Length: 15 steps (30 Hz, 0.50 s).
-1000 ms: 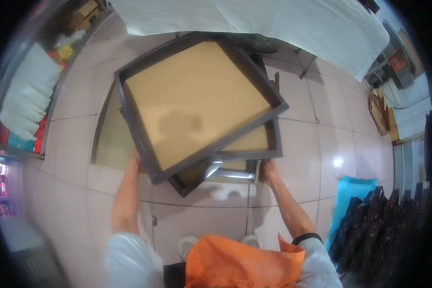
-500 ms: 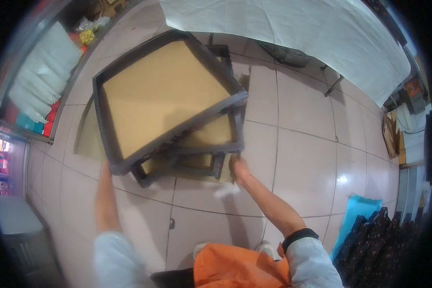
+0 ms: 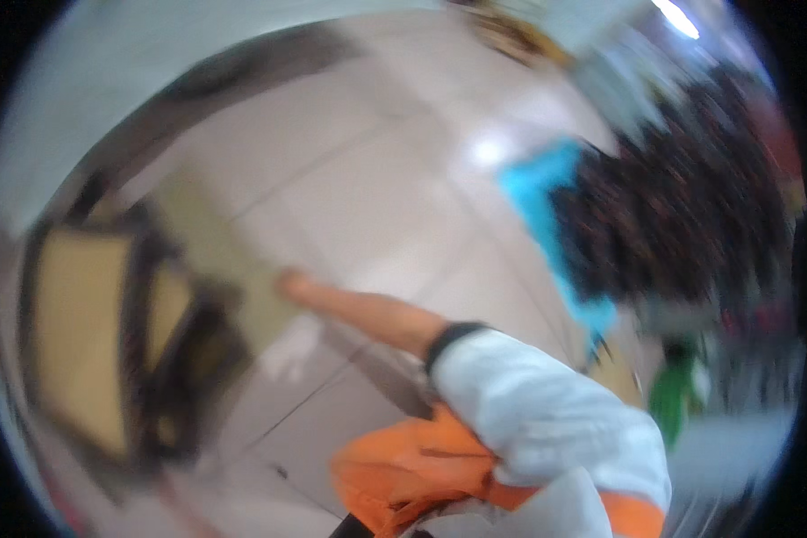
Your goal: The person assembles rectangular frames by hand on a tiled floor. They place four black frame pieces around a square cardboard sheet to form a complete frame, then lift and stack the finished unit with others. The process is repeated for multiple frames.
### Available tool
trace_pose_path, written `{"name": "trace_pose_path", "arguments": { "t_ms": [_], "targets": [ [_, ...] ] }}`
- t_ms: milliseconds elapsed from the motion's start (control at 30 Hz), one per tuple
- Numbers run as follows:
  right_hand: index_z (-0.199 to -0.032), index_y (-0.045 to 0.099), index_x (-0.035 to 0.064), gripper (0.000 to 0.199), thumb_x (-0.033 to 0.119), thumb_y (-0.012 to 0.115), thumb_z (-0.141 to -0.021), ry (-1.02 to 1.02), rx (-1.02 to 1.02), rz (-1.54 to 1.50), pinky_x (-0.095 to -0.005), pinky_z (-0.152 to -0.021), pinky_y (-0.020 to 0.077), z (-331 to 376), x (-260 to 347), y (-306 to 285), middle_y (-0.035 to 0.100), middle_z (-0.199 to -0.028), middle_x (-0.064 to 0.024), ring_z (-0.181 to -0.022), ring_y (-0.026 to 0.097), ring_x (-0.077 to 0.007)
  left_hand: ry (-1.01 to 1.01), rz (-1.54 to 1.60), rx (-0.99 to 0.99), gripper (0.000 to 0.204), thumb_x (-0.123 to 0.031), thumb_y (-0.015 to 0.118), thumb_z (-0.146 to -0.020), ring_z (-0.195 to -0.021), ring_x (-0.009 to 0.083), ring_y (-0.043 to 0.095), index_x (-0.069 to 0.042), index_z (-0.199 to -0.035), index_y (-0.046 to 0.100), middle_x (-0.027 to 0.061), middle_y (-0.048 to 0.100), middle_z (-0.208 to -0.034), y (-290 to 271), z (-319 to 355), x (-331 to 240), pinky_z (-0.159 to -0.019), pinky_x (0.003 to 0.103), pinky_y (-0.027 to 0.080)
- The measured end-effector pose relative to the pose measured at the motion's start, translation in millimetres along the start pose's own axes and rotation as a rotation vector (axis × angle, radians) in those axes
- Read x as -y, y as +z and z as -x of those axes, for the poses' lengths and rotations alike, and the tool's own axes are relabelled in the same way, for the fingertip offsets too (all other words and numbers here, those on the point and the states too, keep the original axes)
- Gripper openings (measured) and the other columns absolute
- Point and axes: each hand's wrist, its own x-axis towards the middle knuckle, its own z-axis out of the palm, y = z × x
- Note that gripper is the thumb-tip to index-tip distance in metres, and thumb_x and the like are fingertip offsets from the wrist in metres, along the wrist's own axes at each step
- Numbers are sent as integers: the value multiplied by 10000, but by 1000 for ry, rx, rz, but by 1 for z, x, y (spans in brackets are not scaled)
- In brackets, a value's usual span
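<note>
Dark-rimmed trays with tan bottoms (image 3: 81,327) are stacked at the left, heavily blurred. Smaller dark frames (image 3: 193,363) stick out on the stack's right side. Beneath them extends a flat tan cardboard sheet (image 3: 208,238). My right hand (image 3: 294,285) is closed at the right edge of this sheet, with its arm reaching in from the lower right. Only a smeared bit of my left arm shows below the stack. My left hand's fingers cannot be made out there.
Pale floor tiles (image 3: 377,197) lie around the stack. A white covering (image 3: 108,81) hangs at the upper left. Dark patterned cloth (image 3: 672,206) lies beside a bright blue sheet (image 3: 547,215) at the right. A green object (image 3: 677,390) is near the lower right.
The view has swung to the right, so the trays and sheet now appear far left. My right hand stays at the sheet's edge. My left arm has nearly left the picture.
</note>
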Motion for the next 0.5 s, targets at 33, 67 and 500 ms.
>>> {"name": "trace_pose_path", "arguments": {
  "t_ms": [33,67,500],
  "targets": [
    [-847,565,42,198,202,448,-847,6,-18,3,-308,-527,450,2,8,1,558,-751,-82,-634,532,-177,14,-16,5,374,-343,497,-825,-882,207,532,-76,-1086,512,74,568,-984,15,2,2,-810,368,404],
    [-833,572,39,206,201,444,-847,44,-53,7,-304,-536,457,14,8,-14,570,-760,-88,-644,542,-179,26,-38,47,373,-344,498,-825,-880,205,532,-76,-1084,514,72,569,-981,46,4,3,-810,367,404],
    [-768,541,64,211,236,462,-862,183,-353,-312,-249,-554,440,160,44,-261,558,-726,-32,-637,526,-120,175,-798,678,364,-366,510,-821,-847,191,541,-83,-1048,537,52,586,-937,96,114,10,-814,361,400]
  ]
}}
